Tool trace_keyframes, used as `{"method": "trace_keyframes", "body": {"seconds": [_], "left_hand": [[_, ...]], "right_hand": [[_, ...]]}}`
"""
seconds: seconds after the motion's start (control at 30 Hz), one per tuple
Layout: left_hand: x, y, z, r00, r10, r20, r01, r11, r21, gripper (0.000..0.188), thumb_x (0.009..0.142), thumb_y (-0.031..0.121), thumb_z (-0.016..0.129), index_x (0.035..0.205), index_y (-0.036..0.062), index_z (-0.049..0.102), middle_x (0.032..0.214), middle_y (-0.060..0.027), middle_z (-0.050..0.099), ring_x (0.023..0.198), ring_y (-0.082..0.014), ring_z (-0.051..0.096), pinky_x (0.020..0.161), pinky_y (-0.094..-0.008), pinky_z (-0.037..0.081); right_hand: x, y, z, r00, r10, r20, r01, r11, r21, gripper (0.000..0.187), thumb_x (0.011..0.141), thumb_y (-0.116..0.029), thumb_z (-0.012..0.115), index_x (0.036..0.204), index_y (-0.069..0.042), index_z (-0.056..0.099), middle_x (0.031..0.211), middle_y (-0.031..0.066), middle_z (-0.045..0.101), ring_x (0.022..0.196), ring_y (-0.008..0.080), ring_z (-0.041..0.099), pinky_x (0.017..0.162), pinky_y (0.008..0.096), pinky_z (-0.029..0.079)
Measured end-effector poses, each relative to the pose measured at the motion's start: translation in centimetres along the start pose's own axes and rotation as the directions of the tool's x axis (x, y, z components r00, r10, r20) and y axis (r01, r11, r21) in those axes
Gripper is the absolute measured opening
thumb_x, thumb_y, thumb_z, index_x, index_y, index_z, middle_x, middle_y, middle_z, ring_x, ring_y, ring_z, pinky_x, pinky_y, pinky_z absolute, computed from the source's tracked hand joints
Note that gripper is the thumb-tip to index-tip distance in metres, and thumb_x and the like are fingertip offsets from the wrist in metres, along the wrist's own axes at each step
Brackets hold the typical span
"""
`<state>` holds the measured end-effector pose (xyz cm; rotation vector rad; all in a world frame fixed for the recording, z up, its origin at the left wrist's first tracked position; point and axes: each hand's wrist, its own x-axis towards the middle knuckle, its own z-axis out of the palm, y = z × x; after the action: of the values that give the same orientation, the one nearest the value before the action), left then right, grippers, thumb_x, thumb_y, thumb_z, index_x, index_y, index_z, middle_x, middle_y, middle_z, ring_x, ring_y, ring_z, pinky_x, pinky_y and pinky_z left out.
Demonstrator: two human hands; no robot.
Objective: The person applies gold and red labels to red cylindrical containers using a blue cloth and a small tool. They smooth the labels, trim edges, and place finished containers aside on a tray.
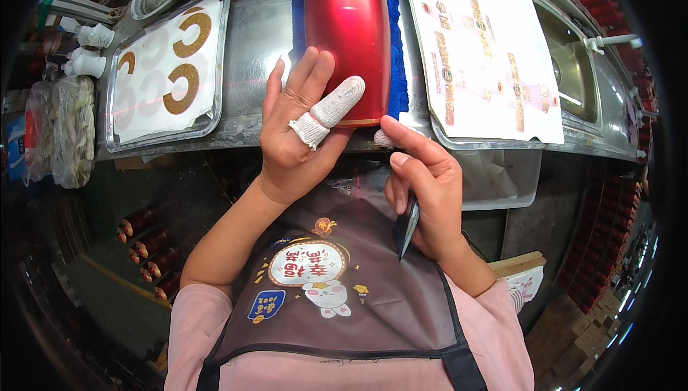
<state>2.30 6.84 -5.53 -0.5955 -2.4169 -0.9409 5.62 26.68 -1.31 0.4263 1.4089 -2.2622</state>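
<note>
A glossy red bottle-shaped vessel (pixel 349 32) lies on a blue cloth (pixel 397 54), its near end toward me. My left hand (pixel 301 122) rests against that near end, fingers stretched out and apart. A white knit finger sleeve (pixel 337 104) covers one of its fingers, which lies on the red surface; the thumb is partly hidden at the rim. Just right of the rim is my right hand (pixel 430 183), with a pale cover on one fingertip. Its curled lower fingers hold a dark, flat, blade-like tool (pixel 407 227), pointing down toward my apron.
At left, a metal tray (pixel 221 68) bears a white sheet with gold C-shaped decals (pixel 181 88). A white decal sheet (pixel 487 54) lies at right, before a metal sink (pixel 573 68). White bottles (pixel 84 63) stand far left. Below the counter sits a translucent bin (pixel 502 176).
</note>
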Motion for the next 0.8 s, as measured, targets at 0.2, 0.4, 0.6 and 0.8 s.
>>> {"method": "trace_keyframes", "body": {"seconds": [0.2, 0.4, 0.6, 0.8], "left_hand": [[-0.03, 0.10, 0.04, 1.000, 0.001, -0.006, -0.001, 1.000, -0.005, 0.059, 0.071, -0.005, 0.078, 0.128, 0.0085, 0.072, 0.149, -0.0186, 0.055, 0.142, -0.0358, 0.049, 0.117, -0.0572, 0.031], [0.00, 0.16, 0.32, 0.999, -0.033, -0.032, 0.032, 0.998, -0.051, 0.060, 0.071, -0.002, 0.077, 0.128, 0.0158, 0.073, 0.148, -0.0153, 0.057, 0.141, -0.0338, 0.050, 0.119, -0.0575, 0.027], [-0.04, 0.02, 0.08, 1.000, -0.009, -0.007, 0.009, 1.000, -0.014, 0.057, 0.072, -0.004, 0.080, 0.127, 0.0082, 0.072, 0.148, -0.0188, 0.056, 0.141, -0.0359, 0.049, 0.117, -0.0570, 0.031], [-0.04, 0.11, 0.14, 1.000, -0.009, -0.010, 0.009, 1.000, -0.014, 0.056, 0.073, -0.004, 0.081, 0.127, 0.0087, 0.072, 0.149, -0.0183, 0.056, 0.141, -0.0355, 0.050, 0.117, -0.0571, 0.032]], "right_hand": [[0.06, -0.19, -0.45, 0.995, 0.064, 0.079, -0.075, 0.986, 0.150, 0.043, 0.097, -0.002, 0.051, 0.140, 0.004, 0.056, 0.062, 0.0011, 0.055, 0.044, 0.0077, 0.042, 0.048, 0.0239, 0.040], [0.40, 0.04, -0.89, 0.997, 0.050, 0.052, -0.060, 0.977, 0.205, 0.042, 0.099, -0.003, 0.050, 0.139, 0.004, 0.056, 0.066, 0.0021, 0.058, 0.044, 0.0083, 0.043, 0.048, 0.0245, 0.039], [0.11, 0.40, -0.45, 0.999, 0.040, 0.029, -0.042, 0.995, 0.090, 0.042, 0.099, -0.002, 0.048, 0.140, 0.004, 0.056, 0.059, 0.0013, 0.053, 0.044, 0.0075, 0.043, 0.048, 0.0240, 0.039], [-0.30, 0.35, -0.34, 0.997, 0.020, 0.073, -0.028, 0.994, 0.110, 0.044, 0.099, -0.001, 0.048, 0.142, 0.004, 0.055, 0.078, 0.0047, 0.065, 0.046, 0.0068, 0.044, 0.048, 0.0239, 0.039]]}}
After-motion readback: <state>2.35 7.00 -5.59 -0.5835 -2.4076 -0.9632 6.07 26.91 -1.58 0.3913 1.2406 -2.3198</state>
